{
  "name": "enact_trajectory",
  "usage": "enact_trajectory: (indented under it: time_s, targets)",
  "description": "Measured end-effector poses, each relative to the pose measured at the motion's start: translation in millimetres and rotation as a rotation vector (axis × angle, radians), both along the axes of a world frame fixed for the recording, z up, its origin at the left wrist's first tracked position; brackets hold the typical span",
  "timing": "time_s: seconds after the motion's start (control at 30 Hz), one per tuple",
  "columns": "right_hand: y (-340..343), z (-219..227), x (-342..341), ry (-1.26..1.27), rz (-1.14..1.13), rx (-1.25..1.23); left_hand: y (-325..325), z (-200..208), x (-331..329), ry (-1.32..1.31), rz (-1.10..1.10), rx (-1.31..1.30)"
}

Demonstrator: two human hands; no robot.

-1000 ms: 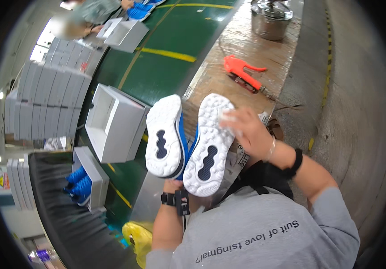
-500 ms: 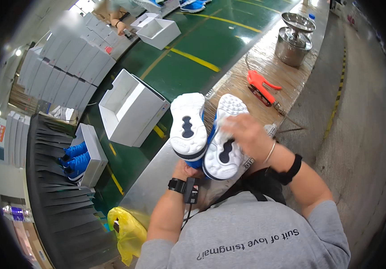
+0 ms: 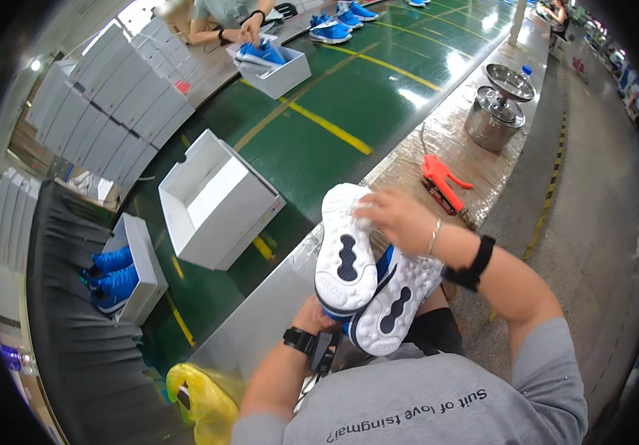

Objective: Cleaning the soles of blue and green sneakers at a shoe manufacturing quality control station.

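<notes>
My left hand grips a pair of blue sneakers from below near the heels, partly hidden behind them. Their white soles with dark inserts face up: the left sneaker lies partly over the right sneaker. At the toe end of the left sole, the bent fingers of my right hand press together on the surface. A whitish patch shows at those fingertips, but I cannot make out whether it is a held thing or the sole.
An open white shoebox stands on the green conveyor; another shoebox with blue sneakers sits left. A red air gun and steel pot occupy the right-hand ledge. A yellow bag lies near. A co-worker's hand holds a sneaker.
The sneakers have moved right and nearer to me. My right hand has gone from the right sole to the left one. Across the conveyor, a co-worker's hands now hold a blue sneaker at a box.
</notes>
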State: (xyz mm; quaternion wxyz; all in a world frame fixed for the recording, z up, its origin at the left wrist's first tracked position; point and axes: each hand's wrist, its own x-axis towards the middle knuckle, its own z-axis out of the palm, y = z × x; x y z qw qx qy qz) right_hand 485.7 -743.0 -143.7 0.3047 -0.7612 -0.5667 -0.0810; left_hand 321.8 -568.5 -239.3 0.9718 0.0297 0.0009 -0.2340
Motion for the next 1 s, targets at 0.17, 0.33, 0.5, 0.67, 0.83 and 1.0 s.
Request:
enact_trajectory:
  time_s: [0.17, 0.33, 0.5, 0.67, 0.83, 1.0]
  targets:
    - [26.5, 26.2, -21.1, 0.103, 0.371, 0.188, -8.1, 16.1, 4.6, 0.079, 0.069, -0.061]
    - [63.5, 18.0, -15.2, -0.053, 0.430, -0.017, -10.9, 14.4, 13.8, 0.086, 0.058, -0.057]
    - [70.2, -40.2, 103.2, 0.219, 0.163, -0.311, -3.5, 1.6, 6.2, 0.100, 0.023, -0.056]
    - [30.0, -68.1, 114.3, 0.462, 0.000, -0.264, -1.4, -10.0, -0.7, 0.104, 0.065, -0.079]
    - [-0.8, -31.2, 46.3, 0.563, 0.010, 0.017, 1.6, -12.9, 4.0, 0.095, 0.115, -0.105]
    - [-3.6, 20.5, -18.6, 0.704, 0.362, 0.088, 12.5, -29.8, -3.4, -0.176, 0.075, 0.328]
